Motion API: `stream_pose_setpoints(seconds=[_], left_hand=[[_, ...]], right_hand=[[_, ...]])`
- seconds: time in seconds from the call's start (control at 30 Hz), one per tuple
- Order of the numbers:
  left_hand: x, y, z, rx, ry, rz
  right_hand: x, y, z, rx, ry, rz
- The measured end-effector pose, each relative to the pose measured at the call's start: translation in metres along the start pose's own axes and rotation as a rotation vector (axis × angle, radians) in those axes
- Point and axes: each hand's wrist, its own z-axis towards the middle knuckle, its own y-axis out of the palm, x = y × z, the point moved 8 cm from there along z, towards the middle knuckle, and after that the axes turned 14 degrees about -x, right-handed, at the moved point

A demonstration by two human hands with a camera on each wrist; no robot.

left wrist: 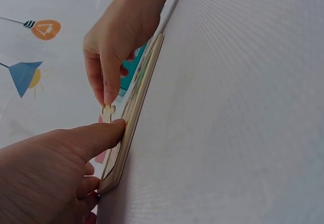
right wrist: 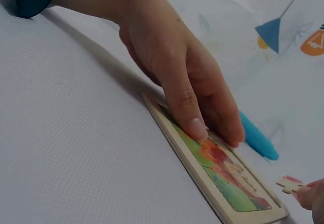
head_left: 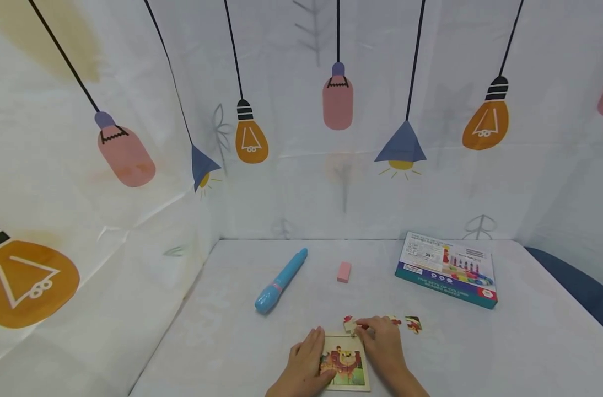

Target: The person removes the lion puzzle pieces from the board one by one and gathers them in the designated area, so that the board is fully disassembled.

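Note:
A square wooden puzzle tray point(head_left: 345, 336) lies on the table, its picture showing a lion in partly filled pieces point(head_left: 348, 358). My left hand point(head_left: 305, 361) rests at its left side, fingers extended along the frame and thumb over the picture. In the left wrist view, my right hand point(left wrist: 124, 41) pinches a jigsaw piece point(left wrist: 108, 112) between thumb and finger, close above the tray's far edge. The same piece point(right wrist: 289, 184) shows a pink patch in the right wrist view, where most of the right hand is out of frame.
Loose puzzle pieces point(head_left: 413, 324) lie beyond and right of the tray. Farther back are a blue microphone-shaped object point(head_left: 281, 281), a pink block point(head_left: 344, 272) and a flat game box point(head_left: 445, 268). A printed curtain point(head_left: 301, 187) hangs behind the table.

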Motion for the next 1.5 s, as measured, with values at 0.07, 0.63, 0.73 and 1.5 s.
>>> stream_pose_setpoints(seconds=[0.07, 0.63, 0.73, 1.5], left_hand=[[0.000, 0.000, 0.000, 0.002, 0.008, 0.001], [-0.001, 0.001, -0.001, -0.010, 0.010, -0.007], [-0.001, 0.001, -0.001, -0.017, 0.007, -0.001], [0.003, -0.001, -0.004, 0.015, 0.039, 0.064]], right_hand=[[0.004, -0.002, 0.001, 0.010, 0.021, -0.008], [0.027, -0.009, 0.003, 0.028, 0.145, -0.049], [0.032, -0.008, 0.003, 0.015, 0.178, -0.045], [0.013, 0.004, 0.001, -0.100, 0.089, -0.152]])
